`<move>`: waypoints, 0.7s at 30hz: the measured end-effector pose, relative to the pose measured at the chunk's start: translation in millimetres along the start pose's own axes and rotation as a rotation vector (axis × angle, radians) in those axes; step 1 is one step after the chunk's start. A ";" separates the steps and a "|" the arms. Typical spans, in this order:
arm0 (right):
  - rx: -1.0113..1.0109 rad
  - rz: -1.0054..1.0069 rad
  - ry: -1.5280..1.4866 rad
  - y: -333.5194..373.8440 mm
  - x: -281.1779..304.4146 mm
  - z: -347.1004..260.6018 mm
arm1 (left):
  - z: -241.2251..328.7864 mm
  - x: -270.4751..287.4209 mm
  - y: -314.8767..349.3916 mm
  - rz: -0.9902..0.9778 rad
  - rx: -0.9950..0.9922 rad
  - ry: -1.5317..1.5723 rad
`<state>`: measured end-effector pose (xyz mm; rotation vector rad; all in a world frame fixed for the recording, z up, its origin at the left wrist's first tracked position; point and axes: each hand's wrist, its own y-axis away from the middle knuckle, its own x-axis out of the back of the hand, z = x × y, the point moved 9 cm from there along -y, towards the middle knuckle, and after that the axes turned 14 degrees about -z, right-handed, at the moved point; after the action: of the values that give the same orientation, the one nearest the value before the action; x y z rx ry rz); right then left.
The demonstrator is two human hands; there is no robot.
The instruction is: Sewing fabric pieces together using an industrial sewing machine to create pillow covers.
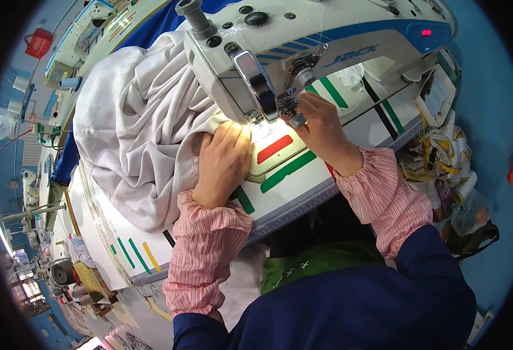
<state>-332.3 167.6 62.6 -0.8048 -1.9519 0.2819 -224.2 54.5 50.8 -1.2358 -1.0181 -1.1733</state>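
Note:
A white and blue sewing machine (338,44) stands before me, its lamp lighting the needle area (263,129). A large heap of pale cloth (142,122) is bunched left of the needle. My left hand (224,160) lies on the cloth's edge beside the presser foot, fingers stretched out flat and pointing toward the needle; its thumb is hidden. Raised just right of the needle, my right hand (321,125) has its fingers curled together close to a round metal knob (288,105) on the machine head. What these fingers pinch, if anything, cannot be made out.
Red tape (275,149) and green tape (288,171) mark the white tabletop, with a ruler strip (294,211) along its near edge. Measuring tapes and bags (443,154) hang at the right. Another sewing machine (75,44) stands at far left.

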 end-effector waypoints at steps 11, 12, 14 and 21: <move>0.011 -0.015 -0.064 -1.5 0.7 2.5 | -26.3 22.9 -4.0 0.103 0.044 -0.199; -0.021 -0.023 -0.051 1.1 0.1 7.9 | -43.8 19.0 -13.3 0.003 0.112 -0.176; -0.029 -0.040 -0.047 4.3 5.0 11.6 | -98.3 44.1 -32.9 -0.016 0.359 -0.343; 0.040 -0.083 -0.099 4.2 -1.5 -3.2 | -324.3 64.4 139.6 -0.032 1.518 0.214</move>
<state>-327.3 169.4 61.0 -0.6938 -2.0602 0.3151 -92.2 -278.9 65.7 0.1168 -1.3016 -0.2586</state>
